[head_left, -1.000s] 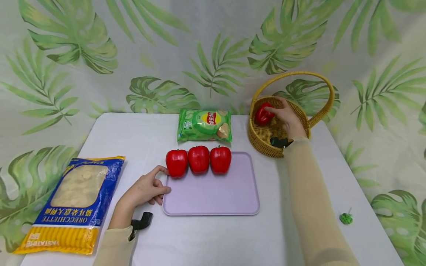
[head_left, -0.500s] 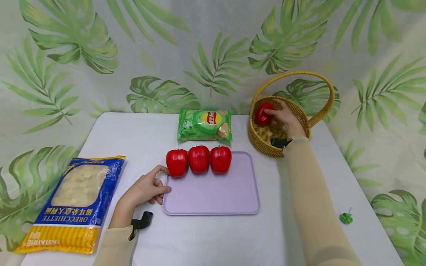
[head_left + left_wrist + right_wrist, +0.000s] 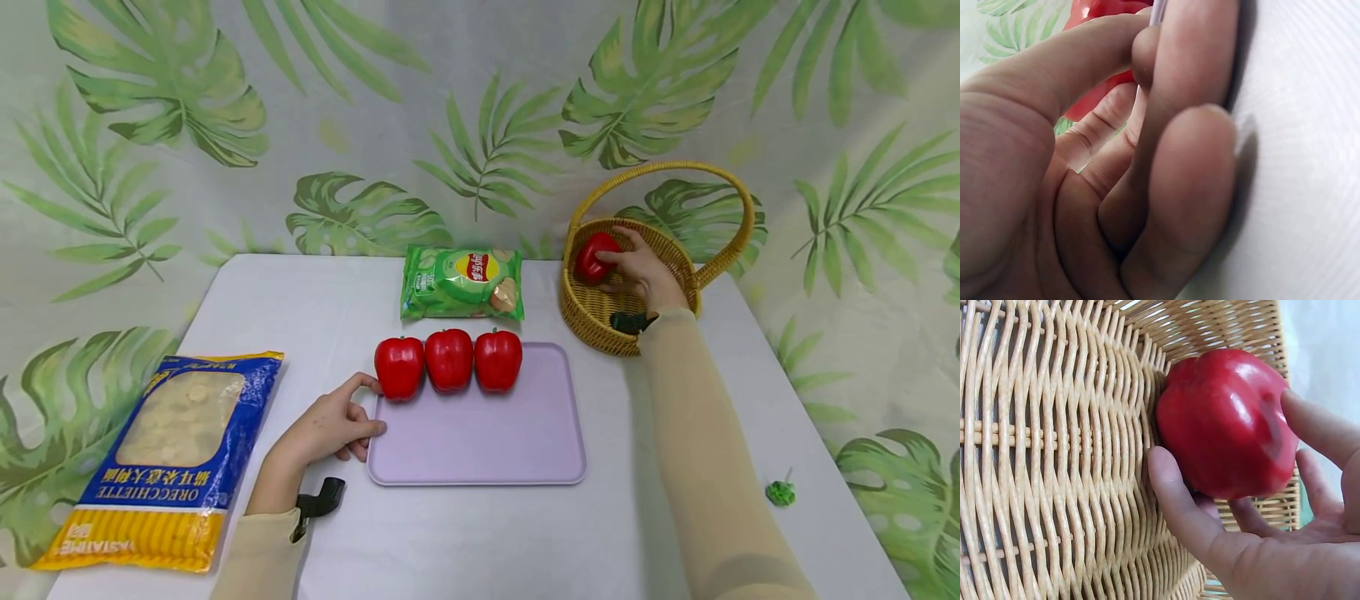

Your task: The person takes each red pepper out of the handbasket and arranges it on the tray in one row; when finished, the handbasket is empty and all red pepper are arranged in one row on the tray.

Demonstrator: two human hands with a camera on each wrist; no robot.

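Note:
In the woven basket at the back right lies a red bell pepper. My right hand reaches inside and grips this pepper from its right, with the fingers spread round it and one fingertip on its skin. At the left edge of the lilac tray, my left hand pinches the rim, its index fingertip right by the nearest pepper. Three more red bell peppers, left, middle and right, stand in a row along the tray's far edge.
A green chip bag lies behind the tray. To the left is a large blue and yellow pasta bag. The basket's tall handle arches beyond my right hand. A small green item sits at the right.
My right fingers have shifted slightly on the pepper in the basket, which stays in about the same place. The left hand, tray and row of peppers have not moved.

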